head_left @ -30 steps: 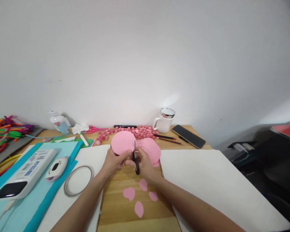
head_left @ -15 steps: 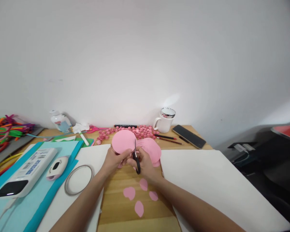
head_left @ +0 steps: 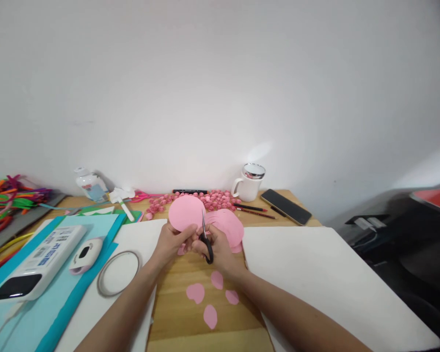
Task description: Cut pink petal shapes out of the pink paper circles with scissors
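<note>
My left hand [head_left: 172, 243] pinches the lower edge of a round pink paper disc [head_left: 185, 213], which stands tilted up above the table. In my right hand [head_left: 219, 247] are black-handled scissors [head_left: 208, 247], fingers wrapped round the handles, with the blades pointing up at the disc's right edge. The two hands almost touch below the paper. Behind my right hand lies a stack of pink paper discs [head_left: 231, 227]. Nearer me, several small petal-shaped pink pieces [head_left: 210, 317] lie on the wooden table [head_left: 183, 325].
Small pink rolled paper buds [head_left: 220, 199] are heaped along the wall beside a white mug [head_left: 248, 183]. A phone [head_left: 286, 207] lies right of it. White boards [head_left: 315, 264] flank the work spot. Leftward are a tape roll [head_left: 99, 281], a white power bank [head_left: 40, 261] and colourful pipe cleaners [head_left: 16, 198].
The scissor blades have tilted slightly left against the disc's edge. Both hands otherwise keep nearly the same place, and the whole view has shifted a little.
</note>
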Available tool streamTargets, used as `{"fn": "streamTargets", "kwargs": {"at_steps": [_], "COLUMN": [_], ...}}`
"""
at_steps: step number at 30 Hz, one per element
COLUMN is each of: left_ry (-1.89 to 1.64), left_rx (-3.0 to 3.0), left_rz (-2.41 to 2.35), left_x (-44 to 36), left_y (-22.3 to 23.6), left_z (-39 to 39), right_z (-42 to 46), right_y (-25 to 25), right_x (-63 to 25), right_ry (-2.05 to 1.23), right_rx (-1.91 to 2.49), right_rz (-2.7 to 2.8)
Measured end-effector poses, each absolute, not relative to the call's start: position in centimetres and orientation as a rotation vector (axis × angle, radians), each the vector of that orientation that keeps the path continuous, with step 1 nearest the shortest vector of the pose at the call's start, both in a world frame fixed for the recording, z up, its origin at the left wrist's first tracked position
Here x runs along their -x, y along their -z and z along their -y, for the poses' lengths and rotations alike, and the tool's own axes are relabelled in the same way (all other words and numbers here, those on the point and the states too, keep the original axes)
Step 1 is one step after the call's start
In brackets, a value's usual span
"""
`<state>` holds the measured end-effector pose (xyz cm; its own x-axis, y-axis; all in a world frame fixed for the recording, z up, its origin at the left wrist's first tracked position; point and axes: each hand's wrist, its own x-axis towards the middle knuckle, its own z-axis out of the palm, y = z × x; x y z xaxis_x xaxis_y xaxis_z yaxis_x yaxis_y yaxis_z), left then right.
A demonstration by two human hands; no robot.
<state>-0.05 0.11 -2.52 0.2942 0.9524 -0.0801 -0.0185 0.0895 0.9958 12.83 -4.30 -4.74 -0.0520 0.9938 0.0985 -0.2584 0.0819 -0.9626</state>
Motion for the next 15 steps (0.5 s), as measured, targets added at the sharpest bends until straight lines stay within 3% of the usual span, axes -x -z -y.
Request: {"fn": "streamTargets", "kwargs": {"at_steps": [15], "left_ry": [-0.923], "left_rx": [-1.272], "left_rz": [-1.083], "left_x": [0.1], "left_y": [2.69], "left_z": [-0.2], "right_z": [4.21], "right_y": [4.21], "right_x": [-12.93], "right_ry": [-1.251], "right_rx": [0.92], "right_rz": [1.11]}}
